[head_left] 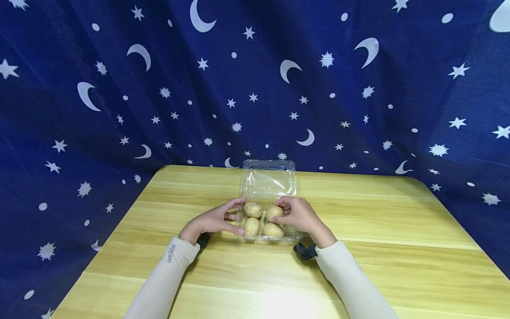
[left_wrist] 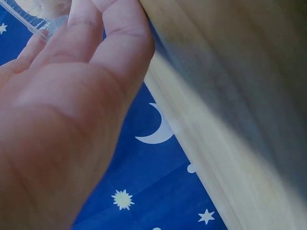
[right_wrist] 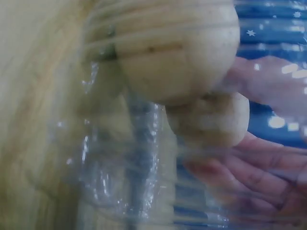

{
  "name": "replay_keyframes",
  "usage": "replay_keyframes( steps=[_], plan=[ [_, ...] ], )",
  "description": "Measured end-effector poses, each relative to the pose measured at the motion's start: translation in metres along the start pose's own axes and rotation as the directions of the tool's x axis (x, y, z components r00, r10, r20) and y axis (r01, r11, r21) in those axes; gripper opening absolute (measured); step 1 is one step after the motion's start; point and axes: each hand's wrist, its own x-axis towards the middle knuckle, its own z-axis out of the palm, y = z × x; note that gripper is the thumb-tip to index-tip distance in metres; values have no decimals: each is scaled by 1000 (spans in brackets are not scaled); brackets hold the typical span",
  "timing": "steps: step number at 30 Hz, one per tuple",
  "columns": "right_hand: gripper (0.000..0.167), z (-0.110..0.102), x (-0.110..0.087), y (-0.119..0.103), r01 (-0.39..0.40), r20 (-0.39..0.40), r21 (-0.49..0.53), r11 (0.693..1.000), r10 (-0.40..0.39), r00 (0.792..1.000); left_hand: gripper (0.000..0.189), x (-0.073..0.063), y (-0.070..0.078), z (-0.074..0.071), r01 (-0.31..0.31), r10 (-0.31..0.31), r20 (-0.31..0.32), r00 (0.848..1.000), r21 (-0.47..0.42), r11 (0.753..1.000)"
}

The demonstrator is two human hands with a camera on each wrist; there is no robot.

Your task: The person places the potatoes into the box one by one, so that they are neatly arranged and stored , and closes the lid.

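A clear plastic clamshell box (head_left: 259, 238) holds several pale round potatoes (head_left: 251, 227). Its hinged lid (head_left: 268, 179) stands raised at the back. My right hand (head_left: 299, 215) reaches in from the right and grips the back right potato (head_left: 274, 213) between thumb and fingers. Seen through the box wall in the right wrist view, that potato (right_wrist: 211, 120) has fingers around it, behind a larger potato (right_wrist: 177, 48). At the box's left side, my left hand (head_left: 217, 219) rests with thumb and fingers spread wide apart, thumb near the front rim and index finger near the back.
The box stands on a wooden table (head_left: 378, 248) toward its far edge. Behind and at both sides hangs a blue curtain (head_left: 255, 88) with white moons and stars. Black wrist cameras (head_left: 306, 251) sit close to the tabletop.
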Motion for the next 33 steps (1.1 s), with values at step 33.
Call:
replay_keyframes(
  steps=[33],
  plan=[
    [38,-1,-1,1,15,36,-5,1000,-15,999,103,0,1,-1,-3,3,2,1000,-3,1000]
  ],
)
